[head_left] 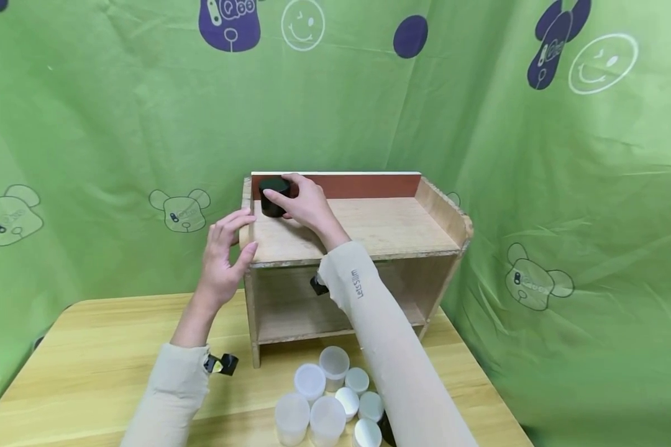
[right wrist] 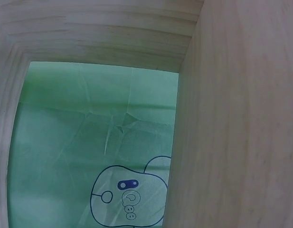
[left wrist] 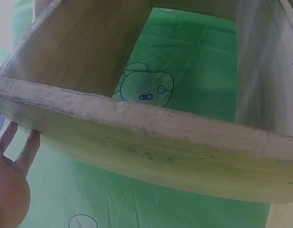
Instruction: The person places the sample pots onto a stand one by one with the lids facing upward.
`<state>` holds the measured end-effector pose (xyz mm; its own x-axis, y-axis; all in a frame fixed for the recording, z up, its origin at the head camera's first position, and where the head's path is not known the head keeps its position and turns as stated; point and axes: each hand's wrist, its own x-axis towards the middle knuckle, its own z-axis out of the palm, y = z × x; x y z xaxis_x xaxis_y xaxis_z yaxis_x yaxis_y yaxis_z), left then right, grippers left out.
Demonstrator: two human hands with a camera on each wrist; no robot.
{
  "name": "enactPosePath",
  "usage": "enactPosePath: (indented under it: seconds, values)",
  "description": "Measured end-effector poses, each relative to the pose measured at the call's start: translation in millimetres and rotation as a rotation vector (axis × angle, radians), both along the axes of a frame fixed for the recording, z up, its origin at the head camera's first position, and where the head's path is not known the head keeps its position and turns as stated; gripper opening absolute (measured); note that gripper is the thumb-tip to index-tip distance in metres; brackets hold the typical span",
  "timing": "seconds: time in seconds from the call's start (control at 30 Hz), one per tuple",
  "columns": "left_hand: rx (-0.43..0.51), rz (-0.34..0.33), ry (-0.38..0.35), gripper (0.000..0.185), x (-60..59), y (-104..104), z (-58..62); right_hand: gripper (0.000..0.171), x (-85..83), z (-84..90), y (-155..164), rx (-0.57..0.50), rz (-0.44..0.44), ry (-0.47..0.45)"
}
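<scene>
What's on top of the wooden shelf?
The right hand grips a black jar at the left end of the top board. Whatever that hand covers cannot be seen.

"LetsSlim" runs along the right beige sleeve (head_left: 394, 347); the green curtain's (head_left: 335, 112) bear-head print (right wrist: 129, 197) bears lettering (too stylised to read surely).

head: I look forward and down over the table (head_left: 106, 347), far enough back to frame the whole shelf (head_left: 391, 220).
left wrist: I'm close on the shelf, rolled sideways, facing through it to the green cloth (left wrist: 198, 57).
right wrist: also close, facing through the shelf at the green cloth.
overlap: left hand (left wrist: 9, 192) in head and left wrist; shelf, green cloth in all three.
</scene>
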<state>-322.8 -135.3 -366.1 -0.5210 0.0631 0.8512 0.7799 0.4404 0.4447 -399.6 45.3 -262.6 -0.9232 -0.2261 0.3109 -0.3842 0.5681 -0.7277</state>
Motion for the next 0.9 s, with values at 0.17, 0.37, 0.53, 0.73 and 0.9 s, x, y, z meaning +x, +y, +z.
enactPosePath:
  seconds: [0.17,0.37,0.53,0.73,0.9]
  values:
    - [-0.003,-0.001,-0.009,0.049,1.6,0,1.2,0.07,2.5,1.2,1,-0.018,0.014,-0.011]
    - [-0.004,-0.007,-0.011,0.049,1.7,-1,1.0,0.074,9.3,1.1,3,0.009,0.011,-0.006]
    - [0.003,-0.001,-0.007,0.049,1.3,-3,0.9,0.073,17.5,3.6,5,0.08,0.004,0.043]
    - [-0.003,0.001,-0.025,0.048,2.3,-2,-0.3,0.074,34.8,2.6,16,0.09,0.031,0.043]
    - [0.001,-0.005,-0.019,0.048,2.4,0,1.1,0.073,54.5,2.2,24,0.081,0.094,0.081]
